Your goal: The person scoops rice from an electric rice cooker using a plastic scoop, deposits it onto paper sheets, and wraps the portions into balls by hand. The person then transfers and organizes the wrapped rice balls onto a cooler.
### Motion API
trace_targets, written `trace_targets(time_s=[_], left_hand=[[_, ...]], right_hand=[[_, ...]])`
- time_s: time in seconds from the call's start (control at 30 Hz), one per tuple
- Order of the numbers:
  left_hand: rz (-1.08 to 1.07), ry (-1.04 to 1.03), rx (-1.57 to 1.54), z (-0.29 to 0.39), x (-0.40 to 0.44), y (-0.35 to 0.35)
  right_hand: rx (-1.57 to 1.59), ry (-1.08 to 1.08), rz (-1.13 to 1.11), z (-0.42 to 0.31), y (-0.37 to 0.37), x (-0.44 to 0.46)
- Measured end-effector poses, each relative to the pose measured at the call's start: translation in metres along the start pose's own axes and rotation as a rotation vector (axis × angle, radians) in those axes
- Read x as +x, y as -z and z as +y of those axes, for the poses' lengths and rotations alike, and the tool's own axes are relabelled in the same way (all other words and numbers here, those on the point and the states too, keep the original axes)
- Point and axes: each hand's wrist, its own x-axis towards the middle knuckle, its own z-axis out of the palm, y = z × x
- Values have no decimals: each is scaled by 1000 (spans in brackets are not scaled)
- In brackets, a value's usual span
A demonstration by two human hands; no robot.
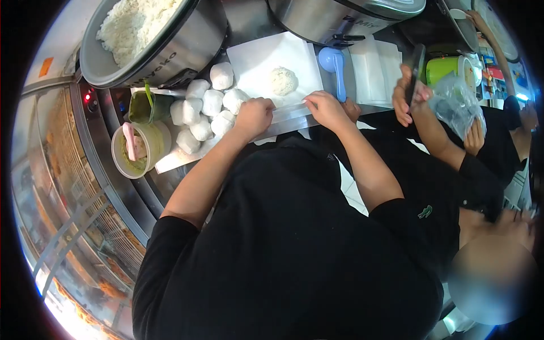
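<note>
Atop a white sheet [304, 61] sits a rice ball [283, 81]. Left hand [254, 118] and right hand [328, 110] pinch translucent film [290, 114] at the sheet's near edge, beside white bundles [212, 103].

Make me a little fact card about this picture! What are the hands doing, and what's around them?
Left hand: fingers curled, near edge of the white sheet
Right hand: fingers bent, same edge
Grip: can't tell how firm
On the sheet: round rice mound
Left of the sheet: white bundles, bunched together
Right of the sheet: blue spoon
Upper left: silver pot with rice
Another person's hand: holding a dark, flat thing
</note>
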Motion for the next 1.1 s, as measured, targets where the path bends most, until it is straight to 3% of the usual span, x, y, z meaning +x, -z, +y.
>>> trace_targets(time_s=[0.13, 0.23, 0.3, 0.4, 0.43, 0.5, 0.6, 0.67, 0.8, 0.87, 0.9, 0.97, 1.1], left_hand=[[-70, 75, -61, 5, 1, 5], [-15, 117, -102, 5, 5, 3], [41, 131, -137, 7, 8, 4], [111, 45, -136, 12, 8, 8], [86, -45, 15, 13, 4, 11], [55, -145, 169, 10, -3, 11], [-23, -270, 206, -4, -11, 3], [22, -557, 200, -13, -19, 0], [-83, -596, 170, -25, -25, -6], [-285, -241, 174, -10, -22, 6], [-295, -239, 176, -4, -17, 8], [-216, 34, 176, 4, 6, 5], [-158, 242, 253, 3, 46, -8]], right_hand=[[-115, 91, -1, -5, 3, -1], [13, 97, 69, -8, 4, -2], [201, -64, 39, -7, 8, -3], [156, -140, -15, 4, 14, -6], [160, -141, -13, 8, 12, -11], [34, 16, 156, 12, 8, -29], [-78, 117, 158, 8, 6, -61], [-112, 163, 192, 8, -1, -79], [-101, 218, 249, 0, -16, -95], [-65, -70, 66, -3, -22, -95], [-56, -76, 64, 0, -28, -90], [-144, -158, 181, 14, -39, -62], [-247, -260, 134, 13, -30, -5]])
